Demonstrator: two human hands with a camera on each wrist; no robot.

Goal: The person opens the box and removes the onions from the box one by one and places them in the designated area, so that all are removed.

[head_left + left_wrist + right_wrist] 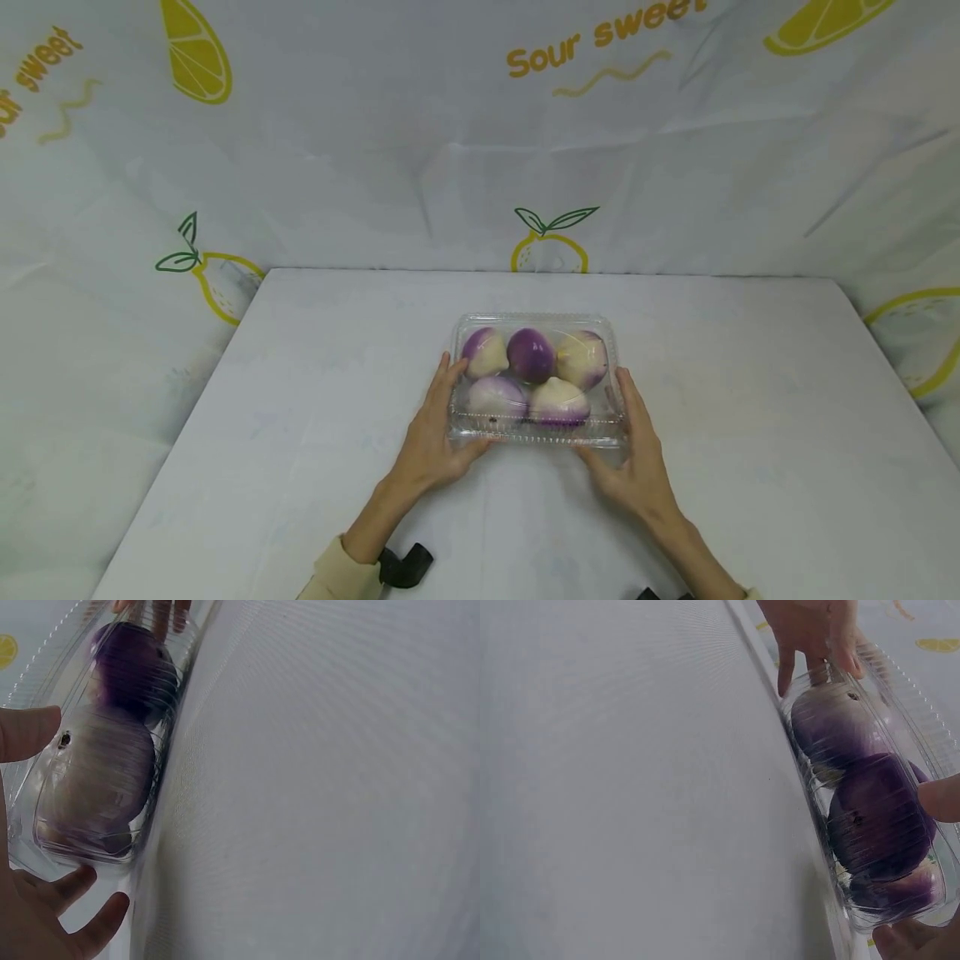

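A clear plastic clamshell box (536,437) with its lid down sits at the middle of the white table. Inside lie several round purple-and-cream vegetables (532,356), turnip- or onion-like in shape. My left hand (435,443) grips the box's near left corner, thumb along the front edge and fingers against the left side. At the opposite near corner, my right hand (636,468) holds it the same way, fingers up the right side. In the left wrist view the box (90,859) seems to rest on the tabletop; some fingertips are hidden behind it.
A white tabletop (765,400) spreads around the box, its far edge meeting a white cloth (337,167) printed with lemons and lettering. The same cloth hangs at both sides. A black strap piece (408,565) shows at my left wrist.
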